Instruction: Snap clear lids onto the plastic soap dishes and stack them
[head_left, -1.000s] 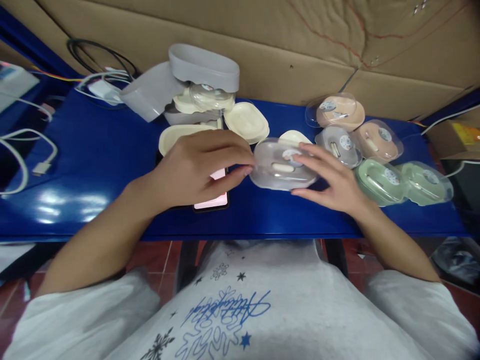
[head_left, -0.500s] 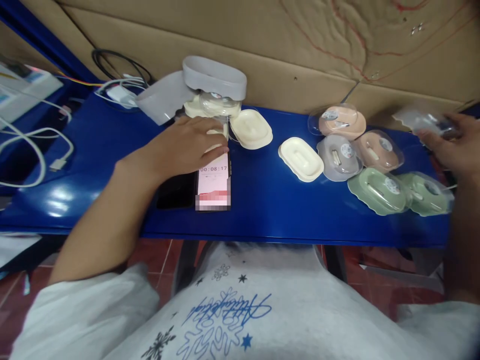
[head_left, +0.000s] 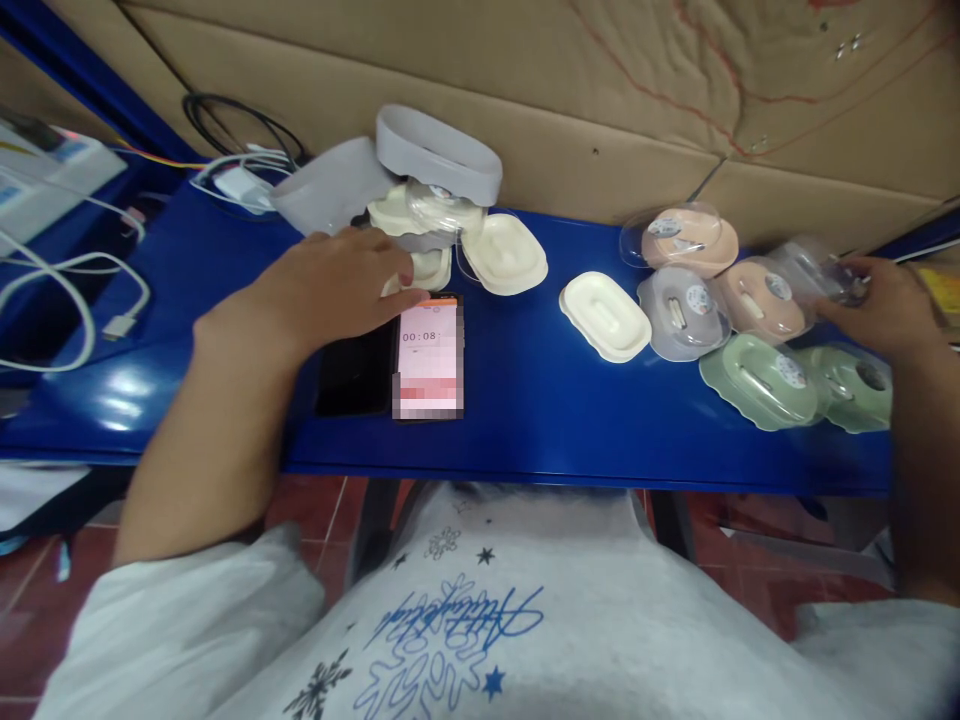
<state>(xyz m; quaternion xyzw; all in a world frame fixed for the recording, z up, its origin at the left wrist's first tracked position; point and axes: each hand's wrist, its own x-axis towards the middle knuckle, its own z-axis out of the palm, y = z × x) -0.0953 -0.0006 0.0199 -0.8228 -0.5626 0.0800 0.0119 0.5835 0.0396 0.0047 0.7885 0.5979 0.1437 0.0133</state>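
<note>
My left hand (head_left: 345, 280) is closed at a cream oval dish (head_left: 433, 268), its index finger and thumb on the near end. The other fingers curl out of sight behind the hand. Just below lies a lit phone (head_left: 429, 345) showing a timer, beside a dark phone (head_left: 356, 375). On the far right, my right hand (head_left: 881, 300) grips a clear plastic lid (head_left: 810, 262) near a peach lidded dish (head_left: 761, 300); the lid is blurred. Two green lidded dishes (head_left: 765, 385) and a grey lidded dish (head_left: 681, 315) sit close by.
Loose cream pieces (head_left: 606, 318) lie mid-table. Grey oval rings (head_left: 442, 160) stand at the back left, behind a clear-lidded cream piece. Another peach dish (head_left: 690, 240) is at the back. White cables (head_left: 127, 300) and a power strip (head_left: 52, 190) occupy the left, against a cardboard wall (head_left: 525, 100).
My right hand has moved left and slightly down with the clear lid, which is now close to the peach dish. My left hand has shifted slightly left, uncovering more of the lit phone's top.
</note>
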